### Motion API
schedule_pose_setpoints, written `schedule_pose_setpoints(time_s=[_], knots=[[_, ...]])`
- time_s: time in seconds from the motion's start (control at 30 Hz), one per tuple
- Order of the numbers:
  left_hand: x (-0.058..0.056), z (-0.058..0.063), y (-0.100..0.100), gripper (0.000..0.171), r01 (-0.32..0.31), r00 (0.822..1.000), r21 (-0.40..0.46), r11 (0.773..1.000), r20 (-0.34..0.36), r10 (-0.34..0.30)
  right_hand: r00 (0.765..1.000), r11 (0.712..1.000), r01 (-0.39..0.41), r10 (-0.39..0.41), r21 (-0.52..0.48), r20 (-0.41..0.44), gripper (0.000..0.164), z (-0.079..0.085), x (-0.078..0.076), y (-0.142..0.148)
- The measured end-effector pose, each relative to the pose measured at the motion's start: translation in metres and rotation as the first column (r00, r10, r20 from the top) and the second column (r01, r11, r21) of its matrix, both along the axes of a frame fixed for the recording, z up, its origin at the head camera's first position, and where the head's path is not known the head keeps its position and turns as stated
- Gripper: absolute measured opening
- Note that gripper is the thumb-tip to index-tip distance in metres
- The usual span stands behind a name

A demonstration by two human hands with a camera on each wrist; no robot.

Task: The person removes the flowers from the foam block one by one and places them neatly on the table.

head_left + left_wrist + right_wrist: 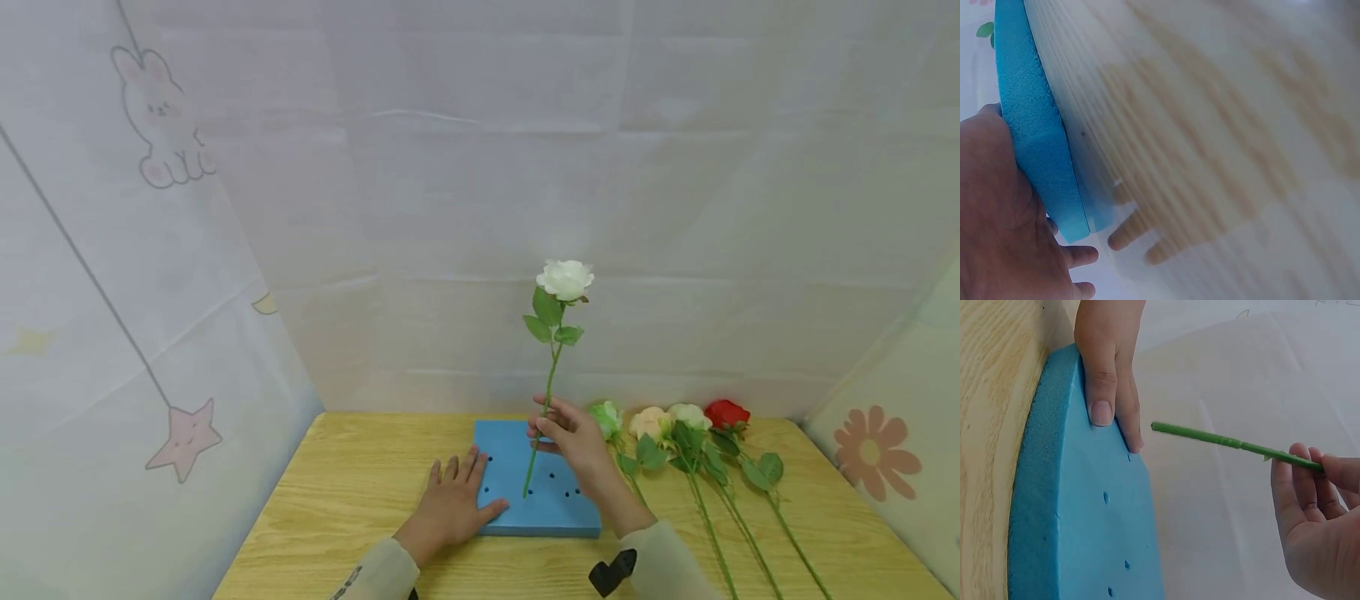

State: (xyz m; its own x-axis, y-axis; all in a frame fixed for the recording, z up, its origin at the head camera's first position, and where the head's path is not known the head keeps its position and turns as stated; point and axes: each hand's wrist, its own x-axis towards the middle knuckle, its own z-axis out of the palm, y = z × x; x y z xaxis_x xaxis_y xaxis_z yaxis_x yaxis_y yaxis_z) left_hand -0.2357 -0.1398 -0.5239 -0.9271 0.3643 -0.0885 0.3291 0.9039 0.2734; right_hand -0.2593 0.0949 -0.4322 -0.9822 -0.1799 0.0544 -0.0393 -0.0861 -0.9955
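Observation:
A white artificial rose (565,280) stands nearly upright, its green stem (1210,437) pinched between the thumb and fingers of my right hand (573,442). In the right wrist view the stem's cut end hangs apart from the blue foam block (1094,512), above its face. Several small dark holes dot the top of the block (517,450), which lies flat on the table. My left hand (453,504) rests at the block's left edge, fingers spread straight and the thumb on its front left corner. From the left wrist, that hand (1016,212) shows against the foam's side.
Right of the block lie a green-white rose (607,419), a peach rose (651,423), a cream rose (690,416) and a red rose (727,413), stems towards the front. The wooden table (345,492) ends at a printed cloth backdrop (450,250).

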Motion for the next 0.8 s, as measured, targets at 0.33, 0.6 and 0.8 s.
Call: schedule_pose_setpoints(time_s=[0.33,0.6,0.8], knots=[[-0.003,-0.003,0.001,0.094,-0.012,1.0,-0.017,1.0,0.006,0.013,0.997,0.995,-0.076,0.077,0.06,-0.014,0.045,0.002,0.009,0.018],[-0.002,-0.003,0.001,0.095,-0.004,1.0,0.001,1.0,0.006,0.004,0.995,0.988,-0.094,0.096,0.12,-0.014,0.048,0.0,0.018,0.033],[-0.001,-0.003,0.002,0.093,-0.003,1.0,0.006,1.0,-0.004,0.003,0.994,0.984,-0.108,0.109,0.142,-0.002,0.05,0.0,0.022,0.046]])
